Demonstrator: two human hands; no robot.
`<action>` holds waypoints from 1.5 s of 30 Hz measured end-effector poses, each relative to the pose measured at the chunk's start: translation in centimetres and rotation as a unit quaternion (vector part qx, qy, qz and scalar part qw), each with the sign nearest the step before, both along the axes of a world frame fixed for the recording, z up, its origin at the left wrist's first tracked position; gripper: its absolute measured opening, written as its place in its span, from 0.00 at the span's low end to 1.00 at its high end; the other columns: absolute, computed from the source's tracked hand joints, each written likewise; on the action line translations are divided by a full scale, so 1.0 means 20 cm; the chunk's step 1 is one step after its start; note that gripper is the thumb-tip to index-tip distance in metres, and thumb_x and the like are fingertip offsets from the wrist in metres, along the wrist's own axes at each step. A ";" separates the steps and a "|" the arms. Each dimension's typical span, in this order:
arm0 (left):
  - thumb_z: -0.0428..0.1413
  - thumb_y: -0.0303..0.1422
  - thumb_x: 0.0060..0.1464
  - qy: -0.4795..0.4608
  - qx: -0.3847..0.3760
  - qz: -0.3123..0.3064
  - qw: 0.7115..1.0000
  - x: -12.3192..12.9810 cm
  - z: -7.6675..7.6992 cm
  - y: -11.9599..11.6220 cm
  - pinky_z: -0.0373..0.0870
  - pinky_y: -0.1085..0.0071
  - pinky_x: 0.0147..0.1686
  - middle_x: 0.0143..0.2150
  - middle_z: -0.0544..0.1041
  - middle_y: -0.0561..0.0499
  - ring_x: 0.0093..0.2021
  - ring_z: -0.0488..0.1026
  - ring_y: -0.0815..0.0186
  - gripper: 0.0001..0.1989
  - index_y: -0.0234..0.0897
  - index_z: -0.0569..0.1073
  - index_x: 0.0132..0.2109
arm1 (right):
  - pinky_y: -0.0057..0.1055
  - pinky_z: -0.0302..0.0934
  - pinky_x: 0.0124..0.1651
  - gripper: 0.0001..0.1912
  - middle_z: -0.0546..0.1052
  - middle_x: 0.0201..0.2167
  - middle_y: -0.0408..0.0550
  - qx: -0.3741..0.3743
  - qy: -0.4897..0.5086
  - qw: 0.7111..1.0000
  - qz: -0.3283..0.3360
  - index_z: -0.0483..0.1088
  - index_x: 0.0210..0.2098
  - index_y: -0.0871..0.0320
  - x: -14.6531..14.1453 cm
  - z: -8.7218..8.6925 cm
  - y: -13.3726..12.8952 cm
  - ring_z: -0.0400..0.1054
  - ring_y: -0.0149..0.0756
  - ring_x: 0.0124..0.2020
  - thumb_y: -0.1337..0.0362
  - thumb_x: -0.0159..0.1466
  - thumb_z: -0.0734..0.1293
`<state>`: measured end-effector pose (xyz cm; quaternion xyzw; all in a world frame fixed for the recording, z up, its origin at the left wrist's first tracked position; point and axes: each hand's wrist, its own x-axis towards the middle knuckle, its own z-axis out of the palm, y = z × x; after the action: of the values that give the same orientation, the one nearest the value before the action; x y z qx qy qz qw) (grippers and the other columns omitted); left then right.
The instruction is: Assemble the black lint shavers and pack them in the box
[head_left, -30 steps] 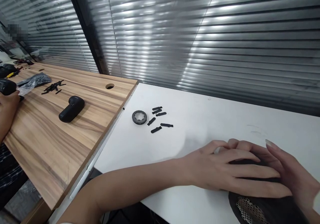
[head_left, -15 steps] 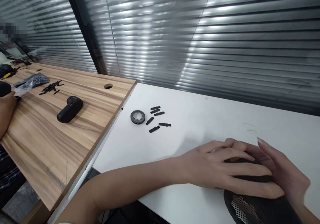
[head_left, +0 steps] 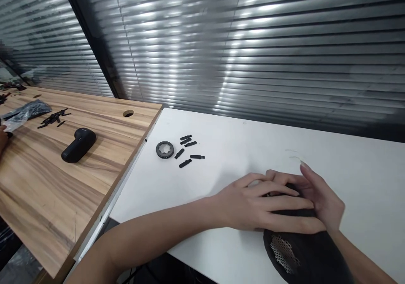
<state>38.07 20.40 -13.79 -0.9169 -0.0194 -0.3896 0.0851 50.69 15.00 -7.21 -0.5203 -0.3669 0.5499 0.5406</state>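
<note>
A black curved shell with a perforated mesh panel (head_left: 300,254) lies at the near edge of the white table (head_left: 363,191). My left hand (head_left: 259,204) wraps over its top, fingers spread. My right hand (head_left: 321,195) grips its far side, and the fingertips meet my left fingers. Part of the shell is hidden under both hands. A dark ring with a star-shaped opening (head_left: 164,150) and several small black strips (head_left: 186,151) lie on the white table, apart from my hands.
A wooden table (head_left: 47,182) adjoins on the left, holding a black handheld device (head_left: 78,144), a black plastic bag (head_left: 25,111) and small black parts (head_left: 53,118). Another person's hand (head_left: 1,138) sits at the far left edge. Metal blinds (head_left: 221,43) line the wall behind.
The whole view has swung, so everything sits further left. My hands and the shell have shifted left across the white table. The other person's hand has nearly left the frame.
</note>
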 end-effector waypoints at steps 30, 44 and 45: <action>0.80 0.44 0.30 -0.226 -0.805 -0.114 0.537 -0.23 0.16 0.10 0.70 0.71 0.27 0.25 0.74 0.56 0.24 0.68 0.70 0.28 0.36 0.77 0.35 | 0.49 0.79 0.51 0.30 0.67 0.70 0.52 0.140 0.137 0.959 0.203 0.68 0.66 0.44 0.01 -0.11 0.04 0.79 0.47 0.52 0.48 0.68 0.75; 0.77 0.52 0.40 -0.111 -0.816 -0.164 0.543 -0.21 0.15 0.08 0.64 0.72 0.17 0.20 0.71 0.53 0.17 0.65 0.69 0.28 0.33 0.77 0.34 | 0.42 0.78 0.41 0.35 0.81 0.43 0.46 0.084 0.217 0.941 0.247 0.60 0.66 0.46 0.01 -0.14 0.05 0.81 0.41 0.35 0.43 0.67 0.75; 0.76 0.53 0.41 -0.115 -0.812 -0.163 0.549 -0.20 0.14 0.08 0.65 0.71 0.18 0.20 0.71 0.53 0.18 0.65 0.69 0.28 0.34 0.76 0.32 | 0.41 0.78 0.41 0.35 0.81 0.42 0.46 0.081 0.218 0.942 0.243 0.61 0.65 0.47 0.01 -0.14 0.05 0.81 0.41 0.35 0.43 0.67 0.75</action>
<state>33.99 21.95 -10.98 -0.5306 -0.1874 -0.3173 -0.7633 50.86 16.00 -10.09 -0.2375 -0.3985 0.7330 0.4976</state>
